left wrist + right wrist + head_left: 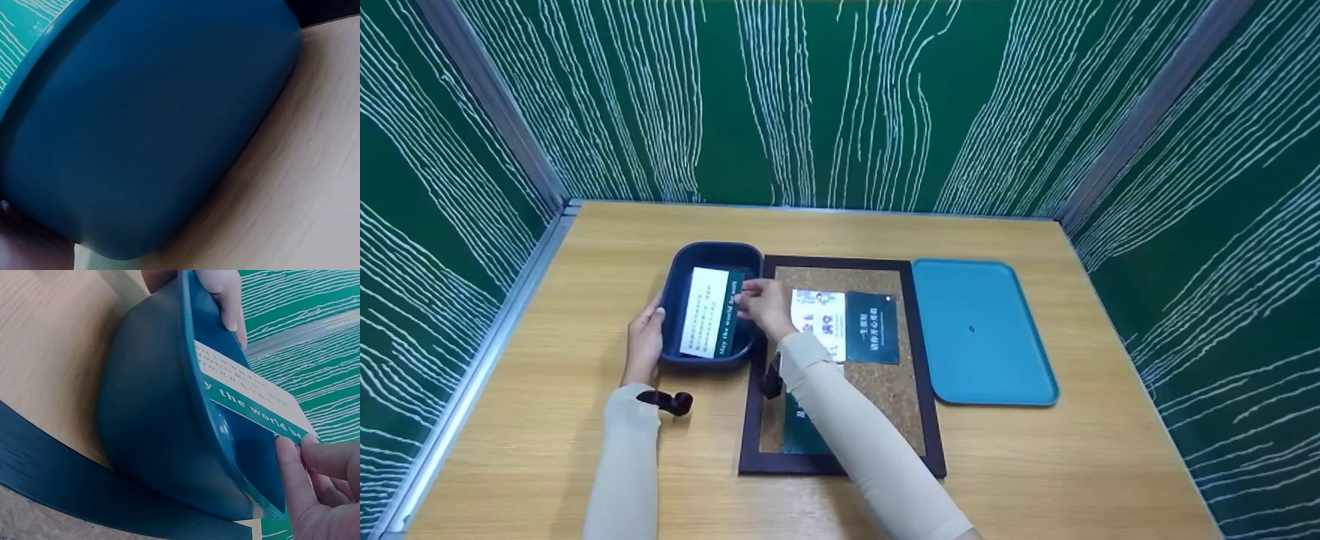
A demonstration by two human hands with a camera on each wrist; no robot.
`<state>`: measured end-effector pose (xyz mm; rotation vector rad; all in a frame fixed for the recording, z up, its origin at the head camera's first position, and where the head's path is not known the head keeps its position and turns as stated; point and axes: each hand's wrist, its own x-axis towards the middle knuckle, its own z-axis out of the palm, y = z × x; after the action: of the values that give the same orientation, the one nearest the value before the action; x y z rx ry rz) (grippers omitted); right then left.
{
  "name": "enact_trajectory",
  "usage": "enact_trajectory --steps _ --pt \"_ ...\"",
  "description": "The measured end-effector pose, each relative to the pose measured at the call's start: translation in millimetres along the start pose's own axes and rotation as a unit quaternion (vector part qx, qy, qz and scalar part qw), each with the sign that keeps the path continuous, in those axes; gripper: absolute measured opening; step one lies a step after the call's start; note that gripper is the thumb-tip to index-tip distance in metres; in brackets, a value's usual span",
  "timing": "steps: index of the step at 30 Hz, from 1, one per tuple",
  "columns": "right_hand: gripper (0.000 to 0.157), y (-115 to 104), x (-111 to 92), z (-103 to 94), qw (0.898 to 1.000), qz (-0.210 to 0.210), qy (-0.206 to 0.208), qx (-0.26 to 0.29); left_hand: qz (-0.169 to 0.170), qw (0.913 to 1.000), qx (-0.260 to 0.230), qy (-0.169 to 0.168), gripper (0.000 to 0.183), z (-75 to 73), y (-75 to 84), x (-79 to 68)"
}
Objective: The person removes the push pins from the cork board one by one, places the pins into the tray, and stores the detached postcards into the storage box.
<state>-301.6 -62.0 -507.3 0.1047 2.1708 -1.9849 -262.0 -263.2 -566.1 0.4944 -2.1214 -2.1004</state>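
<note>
“May the world be …”

On the card [706, 313] I pinch, left of centre in the head view, a green band [729, 319] reads “May the world be”, the next word blurred. Mid-frame, I make out 满堂 on a white card [823, 319]. Chinese on the upper green card [873, 328] and lower green card [802, 431] escapes me.
</note>
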Motion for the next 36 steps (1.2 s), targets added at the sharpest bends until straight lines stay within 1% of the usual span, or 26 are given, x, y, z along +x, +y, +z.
enact_trajectory --steps 4,8,15,19,27,32,36 --pt "0.026 1.9 -1.5 2.7 1.0 -0.012 -0.003 -0.014 -0.003 1.0 -0.001 -0.003 0.044 -0.1 0.5 -0.2" --pt "0.023 4.0 -3.8 4.2 0.999 -0.026 -0.004 -0.044 -0.008 0.9999 -0.007 -0.008 0.045 -0.5 0.7 -1.2" --pt "0.022 7.9 -4.3 4.0 0.997 -0.041 -0.008 -0.061 0.007 0.9998 -0.014 -0.013 0.045 0.6 1.6 -2.8" --pt "0.022 8.7 -3.0 3.8 0.997 -0.034 -0.009 -0.063 -0.006 0.9996 -0.026 -0.013 0.045 1.0 2.0 -2.9" --pt "0.023 10.3 -0.5 2.2 0.998 -0.017 -0.014 -0.062 -0.018 0.9994 -0.029 -0.009 0.045 1.4 1.5 -1.9" --pt "0.023 10.7 0.1 1.1 0.998 -0.012 -0.015 -0.067 -0.015 0.9993 -0.033 -0.007 0.044 0.8 0.5 -0.9" --pt "0.023 10.8 -0.2 1.2 0.997 -0.016 -0.014 -0.072 -0.014 0.9993 -0.035 -0.004 0.045 0.8 -0.1 0.1"
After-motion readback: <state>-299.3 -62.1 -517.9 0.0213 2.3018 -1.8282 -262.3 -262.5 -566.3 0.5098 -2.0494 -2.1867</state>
